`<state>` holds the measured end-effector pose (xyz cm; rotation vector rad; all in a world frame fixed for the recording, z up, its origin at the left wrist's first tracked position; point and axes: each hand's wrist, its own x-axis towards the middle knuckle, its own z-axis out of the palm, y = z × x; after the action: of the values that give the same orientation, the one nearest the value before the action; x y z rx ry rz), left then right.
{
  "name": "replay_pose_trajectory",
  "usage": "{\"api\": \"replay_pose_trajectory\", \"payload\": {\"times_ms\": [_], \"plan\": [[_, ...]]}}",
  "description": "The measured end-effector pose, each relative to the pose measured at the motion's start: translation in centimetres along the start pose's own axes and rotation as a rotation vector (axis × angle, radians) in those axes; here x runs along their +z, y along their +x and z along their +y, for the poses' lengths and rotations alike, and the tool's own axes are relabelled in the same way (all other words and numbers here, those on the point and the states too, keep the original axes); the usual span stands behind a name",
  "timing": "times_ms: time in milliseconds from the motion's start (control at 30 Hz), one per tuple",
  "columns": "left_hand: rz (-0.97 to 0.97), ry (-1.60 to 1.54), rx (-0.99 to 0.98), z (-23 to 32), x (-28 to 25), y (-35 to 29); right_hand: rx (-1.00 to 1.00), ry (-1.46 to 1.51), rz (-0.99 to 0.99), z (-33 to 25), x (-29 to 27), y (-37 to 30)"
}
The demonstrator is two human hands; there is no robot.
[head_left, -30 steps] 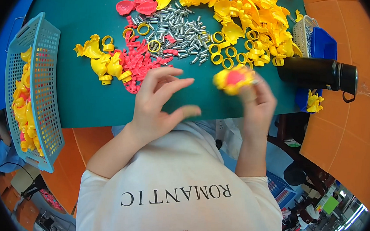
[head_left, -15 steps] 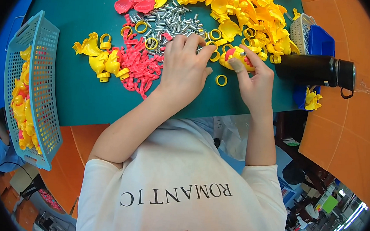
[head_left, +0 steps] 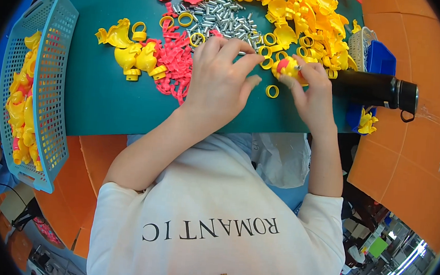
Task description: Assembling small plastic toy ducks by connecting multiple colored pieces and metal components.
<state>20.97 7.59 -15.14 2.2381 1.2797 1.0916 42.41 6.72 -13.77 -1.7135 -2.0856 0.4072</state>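
Observation:
My right hand (head_left: 311, 93) grips a yellow plastic toy body (head_left: 287, 66) with a red part and a small metal bit showing on it. The fingers partly cover it. My left hand (head_left: 222, 75) reaches over the edge of a pile of small silver metal cylinders (head_left: 224, 16). Its thumb and forefinger are apart, with the forefinger tip beside some yellow rings (head_left: 267, 63); its other fingertips are hidden. One loose yellow ring (head_left: 272, 91) lies between the hands. Red plastic parts (head_left: 174, 64) spread to the left of my left hand.
Yellow shells (head_left: 312, 18) heap at the back right. Several yellow pieces (head_left: 127, 58) lie on the green table (head_left: 94, 94) at left. A blue basket (head_left: 53, 88) of yellow and red parts stands far left. A black bottle (head_left: 363, 87) lies beside my right hand, near blue bins (head_left: 381, 58).
The whole view has shifted slightly. My right hand still holds the yellow toy, its fingers placed a little differently. My left thumb and forefinger still reach toward the rings.

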Motion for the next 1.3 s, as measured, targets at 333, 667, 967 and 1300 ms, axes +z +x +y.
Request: {"api": "replay_pose_trajectory", "payload": {"times_ms": [333, 667, 967, 1300], "plan": [[-0.221, -0.48, -0.137, -2.5, -5.3, -9.0, -0.094, 0.565, -0.092, -8.1, 5.9, -5.2], [-0.135, -0.508, -0.158, -1.6, -5.3, -7.7, -0.244, 0.865, 0.07, -6.5, 8.2, -5.1], [-0.03, -0.264, 0.084, 0.1, -10.1, -9.4, -0.168, 1.046, 0.042, -12.9, 6.5, -6.3], [0.77, 1.056, -0.477, -4.9, -31.8, -9.0, -0.234, 0.565, -0.054, -17.3, 5.7, -0.2]]}}
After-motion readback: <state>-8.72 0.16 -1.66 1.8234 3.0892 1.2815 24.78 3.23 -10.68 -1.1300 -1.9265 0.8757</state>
